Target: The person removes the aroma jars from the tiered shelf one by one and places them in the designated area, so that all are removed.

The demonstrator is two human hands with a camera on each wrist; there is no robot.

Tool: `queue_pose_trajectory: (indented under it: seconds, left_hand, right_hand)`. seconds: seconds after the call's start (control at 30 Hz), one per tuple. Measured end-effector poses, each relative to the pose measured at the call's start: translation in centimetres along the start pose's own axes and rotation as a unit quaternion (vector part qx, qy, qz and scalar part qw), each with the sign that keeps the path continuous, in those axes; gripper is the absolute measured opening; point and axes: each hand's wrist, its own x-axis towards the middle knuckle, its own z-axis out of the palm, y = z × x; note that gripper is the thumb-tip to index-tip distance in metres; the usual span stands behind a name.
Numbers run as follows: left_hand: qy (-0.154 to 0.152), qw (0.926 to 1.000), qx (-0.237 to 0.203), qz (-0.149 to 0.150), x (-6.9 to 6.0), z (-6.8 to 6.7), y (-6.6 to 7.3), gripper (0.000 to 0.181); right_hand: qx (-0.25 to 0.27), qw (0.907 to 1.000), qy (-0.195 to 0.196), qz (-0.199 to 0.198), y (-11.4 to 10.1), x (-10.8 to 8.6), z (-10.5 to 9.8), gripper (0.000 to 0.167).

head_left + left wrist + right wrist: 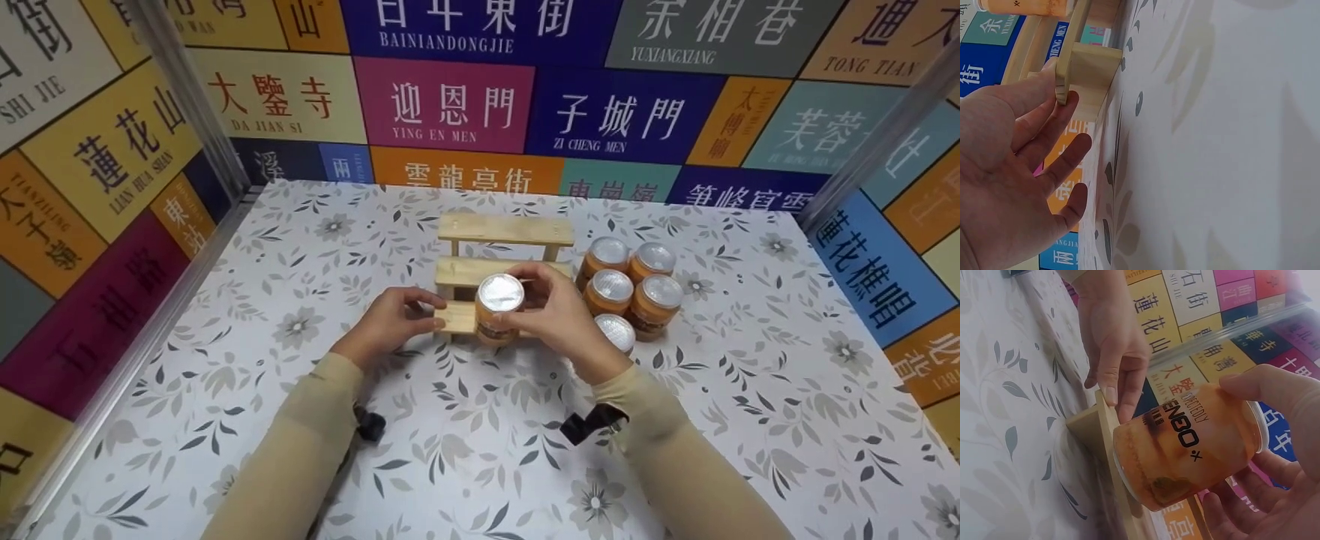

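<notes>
A three-step wooden stand (506,229) is on the patterned table. My left hand (386,322) pinches the left end of its lowest step, thumb above and index finger below in the left wrist view, other fingers spread. My right hand (562,315) grips a clear jar (1185,444) of orange contents with a silver lid, thumb on one side and fingers on the other. The jar is at the lowest step, its base at the board (1109,444); whether it bears fully on the wood I cannot tell.
Several matching jars (611,289) stand grouped right of the stand, one (615,330) close to my right wrist. The table (465,465) has a grey leaf print. Panels with street names (442,105) rise behind and at both sides.
</notes>
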Motion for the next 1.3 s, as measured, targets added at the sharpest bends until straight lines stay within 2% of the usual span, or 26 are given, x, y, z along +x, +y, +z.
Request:
queue_pose_trajectory:
  seconds: [0.3, 0.37, 0.5, 0.7, 1.07, 1.3]
  left_hand:
    - [-0.004, 0.9999, -0.005, 0.014, -0.3, -0.1, -0.4, 0.026]
    - [-0.004, 0.9999, -0.006, 0.014, -0.3, -0.1, -0.3, 0.026]
    - [-0.001, 0.9999, -0.006, 0.013, -0.3, -0.2, -0.4, 0.025]
    - [-0.006, 0.9998, -0.012, 0.016, -0.1, -0.2, -0.4, 0.025]
    - [0.007, 0.9998, -0.011, 0.018, 0.0, -0.2, -0.4, 0.025]
    - [0.005, 0.9998, -0.011, 0.014, -0.1, -0.1, -0.4, 0.024]
  right_hand:
    - [-0.024, 0.9995, 0.013, -0.016, -0.6, -1.4, -2.4, 0.064]
    - [-0.014, 0.9996, 0.018, -0.018, -0.6, -1.6, -3.1, 0.063]
    - [-0.004, 0.9993, 0.028, -0.025, -0.6, -1.8, -4.3, 0.060]
    - [-0.025, 0.9976, 0.059, -0.026, -1.2, -2.0, -6.0, 0.057]
    - [-0.040, 0.9959, 0.072, -0.038, -2.5, -2.5, -9.3, 0.057]
    - [-0.075, 0.9922, 0.096, -0.022, -2.8, -3.5, -11.6, 0.057]
